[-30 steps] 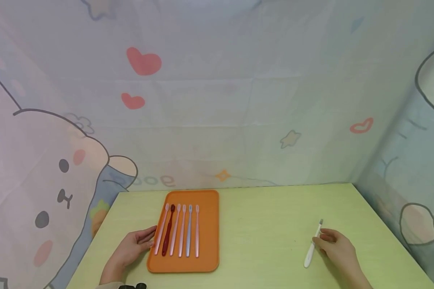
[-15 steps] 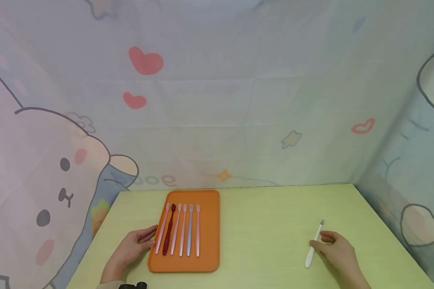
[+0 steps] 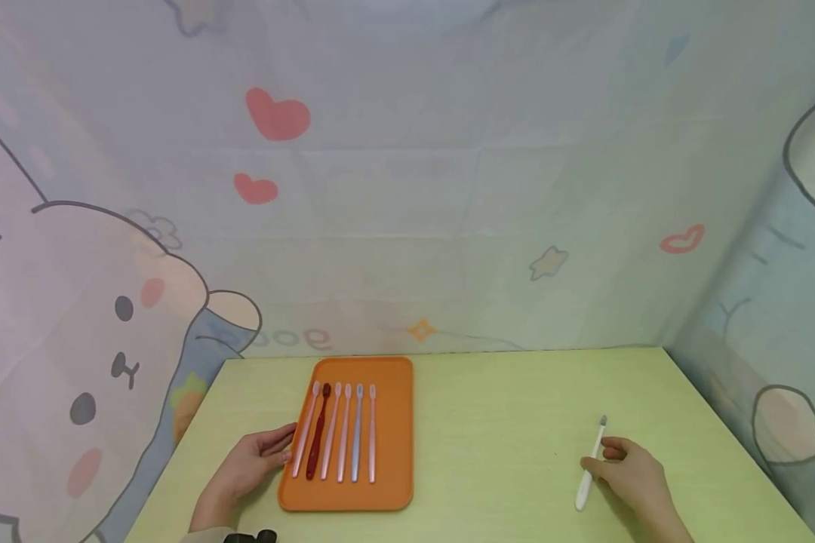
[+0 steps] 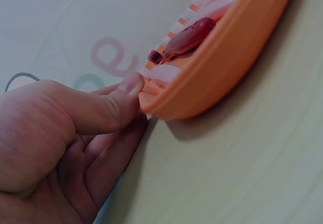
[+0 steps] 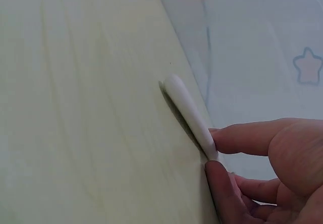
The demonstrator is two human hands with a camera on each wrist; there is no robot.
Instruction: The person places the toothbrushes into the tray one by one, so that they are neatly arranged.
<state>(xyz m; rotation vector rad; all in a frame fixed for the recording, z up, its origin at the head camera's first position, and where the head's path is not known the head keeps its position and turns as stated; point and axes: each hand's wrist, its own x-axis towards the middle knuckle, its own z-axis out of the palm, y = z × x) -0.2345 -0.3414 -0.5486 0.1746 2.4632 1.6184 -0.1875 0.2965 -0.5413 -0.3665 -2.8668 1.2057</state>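
Observation:
My left hand (image 3: 244, 467) grips the left edge of an orange tray (image 3: 390, 460). In the left wrist view its thumb (image 4: 132, 81) presses the rim near a corner, the other fingers partly hidden behind it. Side by side on the tray lie several pink toothbrushes (image 3: 372, 445), a dark red toothbrush (image 3: 315, 441) and a light blue toothbrush (image 3: 356, 445), heads toward the wall. Over at the right, my right hand (image 3: 635, 475) pinches a white toothbrush (image 3: 583, 490) between thumb and fingers, its grey-bristled head pointing away. The right wrist view shows its rounded handle end (image 5: 184, 100) close over the table.
The pale yellow-green table (image 3: 489, 437) meets a printed cloth backdrop (image 3: 407, 249) at its far edge. A side cloth (image 3: 767, 339) hangs along the right. Part of a black object (image 3: 251, 537) shows by the left sleeve at the bottom.
My right hand and the white toothbrush have shifted slightly toward the near edge, the thumb sliding a little lower. The left hand stays at the tray's edge, and the row of toothbrushes keeps its arrangement.

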